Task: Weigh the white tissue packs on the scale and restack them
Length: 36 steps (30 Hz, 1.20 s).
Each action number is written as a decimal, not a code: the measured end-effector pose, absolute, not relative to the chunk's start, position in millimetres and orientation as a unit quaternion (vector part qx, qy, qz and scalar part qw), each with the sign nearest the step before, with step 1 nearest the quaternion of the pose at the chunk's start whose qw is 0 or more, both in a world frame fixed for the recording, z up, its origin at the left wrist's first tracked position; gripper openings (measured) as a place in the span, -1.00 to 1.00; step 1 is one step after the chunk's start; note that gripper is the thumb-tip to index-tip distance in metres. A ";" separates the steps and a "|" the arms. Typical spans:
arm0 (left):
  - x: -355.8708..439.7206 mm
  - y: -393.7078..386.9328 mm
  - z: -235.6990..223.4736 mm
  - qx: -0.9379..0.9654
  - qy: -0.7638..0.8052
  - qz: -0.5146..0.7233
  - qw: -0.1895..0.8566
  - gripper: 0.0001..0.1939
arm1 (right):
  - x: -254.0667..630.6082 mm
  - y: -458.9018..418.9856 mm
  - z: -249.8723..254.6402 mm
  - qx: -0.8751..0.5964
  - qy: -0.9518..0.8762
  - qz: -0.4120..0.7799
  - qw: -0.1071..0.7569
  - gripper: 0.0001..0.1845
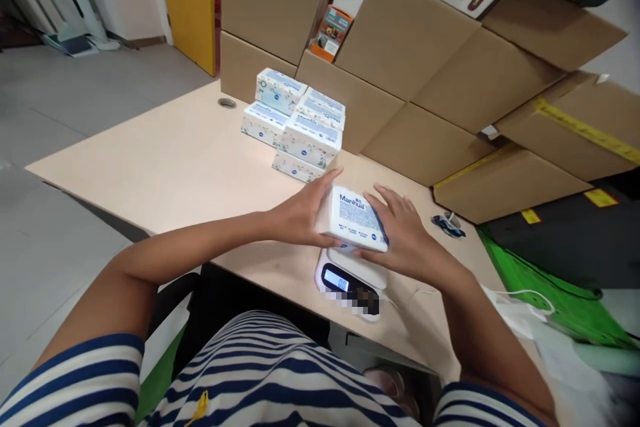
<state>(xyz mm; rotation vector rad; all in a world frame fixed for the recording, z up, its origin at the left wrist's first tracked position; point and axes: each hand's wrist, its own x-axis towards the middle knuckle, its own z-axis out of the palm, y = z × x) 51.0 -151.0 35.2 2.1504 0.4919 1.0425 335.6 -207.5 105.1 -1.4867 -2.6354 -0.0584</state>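
Just right of the frame's centre, a Manhua tissue pack (356,217) sits between the left hand (305,213) and the right hand (403,233), whose fingers are spread about a pack's width and press its opposite ends. Directly below, the kitchen scale (350,287) on the desk (170,167) reads about zero. If the two palms pressed unevenly, the soft pack could tilt or crumple; fingers resting on it would skew a reading. The left hand is close to the stacked tissue packs (305,140), upper centre, and a sideways knock might topple them.
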 end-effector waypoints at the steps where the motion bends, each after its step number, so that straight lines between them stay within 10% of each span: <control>1: 33.4 -155.6 41.9 0.826 0.196 0.420 0.322 0.55 | 318.6 -202.2 117.2 -0.449 -0.891 -0.023 0.058 0.27; 10: -129.1 -117.1 77.5 0.640 0.542 0.544 0.025 0.32 | 109.2 -48.0 227.4 -0.313 -0.930 -0.174 0.079 0.27; 18: -190.3 -97.8 7.1 0.499 0.836 0.197 0.115 -0.01 | 50.9 86.2 179.3 -0.491 -0.863 -0.105 -0.064 0.31; 36: -195.8 -97.7 -6.3 0.550 0.821 0.118 0.100 -0.14 | 50.1 98.5 146.1 -0.546 -0.790 -0.192 -0.201 -0.11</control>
